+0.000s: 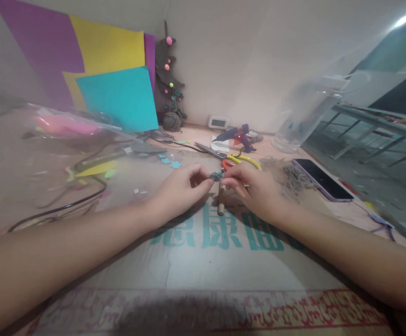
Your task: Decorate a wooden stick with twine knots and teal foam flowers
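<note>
A small teal-and-grey piece (216, 176), too small to make out well, is held between the fingertips of both hands. My left hand (185, 189) pinches its left side with thumb and forefinger. Closed in a similar pinch, my right hand (255, 189) meets its right side. Just below the fingertips, a short tool with a wooden handle (221, 203) points toward me, its far end partly hidden. Behind the hands lie scissors (211, 150) and red and yellow handles (246, 161), partly covered by my right hand. Blue flower cutouts (175, 164) rest beyond my left hand.
A printed cardboard sheet (203, 270) covers the work surface. A dark glue gun (236, 135) with a red light stands at the back. To the right are grey cord (295, 179) and a phone (323, 179). A black cable (63, 205) curves at left.
</note>
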{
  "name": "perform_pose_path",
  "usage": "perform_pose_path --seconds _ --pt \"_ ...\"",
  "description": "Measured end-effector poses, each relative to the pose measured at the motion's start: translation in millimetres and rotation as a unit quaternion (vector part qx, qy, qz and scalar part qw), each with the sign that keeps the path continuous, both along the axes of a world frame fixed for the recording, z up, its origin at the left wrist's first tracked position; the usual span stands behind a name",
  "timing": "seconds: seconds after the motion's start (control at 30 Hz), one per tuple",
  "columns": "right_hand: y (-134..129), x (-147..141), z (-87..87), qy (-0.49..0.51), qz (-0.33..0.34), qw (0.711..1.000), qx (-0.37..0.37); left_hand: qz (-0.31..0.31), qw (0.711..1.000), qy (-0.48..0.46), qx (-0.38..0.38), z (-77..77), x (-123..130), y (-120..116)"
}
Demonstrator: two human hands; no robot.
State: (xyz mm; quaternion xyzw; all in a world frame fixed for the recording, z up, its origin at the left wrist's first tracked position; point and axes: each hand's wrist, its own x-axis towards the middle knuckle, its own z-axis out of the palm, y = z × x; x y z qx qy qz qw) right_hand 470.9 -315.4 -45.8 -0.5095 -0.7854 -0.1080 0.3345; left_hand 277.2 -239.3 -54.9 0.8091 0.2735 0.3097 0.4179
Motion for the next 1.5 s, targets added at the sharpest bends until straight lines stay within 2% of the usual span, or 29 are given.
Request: perform_pose_path --seconds 0.2,0.3,0.37,0.5,0.57,0.63,0.67,0.7,0.8,0.83,0.9,1.0,1.07,1.27,1.5 --pt "0.3 0.7 -5.6 0.072 0.014 0.997 -0.039 0.029 0.999 -0.029 -0.025 -0.5 0.3 5.1" --pt "0.1 -2.6 -2.1 0.161 0.002 0.982 -0.102 0.031 0.998 -0.040 -0.037 -0.4 0.6 5.7" --pt "0.2 -7.5 1.6 0.254 -0.005 0.952 -0.172 0.034 0.998 -0.042 -0.041 0.3 0.3 4.7" --pt "-0.9 -19.8 5.0 0.395 0.002 0.870 -0.296 0.052 0.997 -0.053 -0.017 2.2 -1.0 2.2" --pt "-2.6 -24.5 4.7 0.434 0.013 0.826 -0.358 0.050 0.997 -0.056 -0.009 2.4 -1.4 1.6" --pt "-4.5 -26.0 4.0 0.443 0.023 0.811 -0.382 0.049 0.997 -0.056 -0.012 1.9 -1.5 1.7" --pt "-5.1 -25.2 3.7 0.433 0.026 0.822 -0.370 0.048 0.997 -0.057 -0.015 1.5 -1.4 1.9" --pt "-5.1 -23.3 3.3 0.410 0.027 0.845 -0.342 0.047 0.997 -0.057 -0.018 1.1 -1.4 2.1" --pt "-2.0 -12.8 1.7 0.275 0.009 0.942 -0.192 0.042 0.997 -0.058 -0.023 0.3 -1.2 2.3" --pt "-0.2 -8.7 1.1 0.220 0.000 0.965 -0.140 0.040 0.997 -0.058 -0.026 0.3 -1.2 2.3" --pt "3.4 -1.6 0.0 0.123 -0.008 0.991 -0.058 0.039 0.997 -0.057 -0.028 0.7 -1.1 2.2" --pt "5.7 3.3 0.0 0.049 0.005 0.999 0.006 0.039 0.998 -0.051 -0.019 1.2 -1.1 2.6" --pt "4.4 2.8 0.9 0.031 0.015 0.999 0.007 0.038 0.998 -0.047 -0.010 1.2 -1.1 2.9" --pt "-1.2 -4.0 3.3 0.054 0.020 0.996 -0.072 0.027 0.999 -0.042 -0.008 2.2 -1.1 1.6" --pt "-1.6 -12.8 5.6 0.203 -0.011 0.963 -0.177 0.011 0.999 -0.036 -0.021 3.7 -1.1 -0.8"
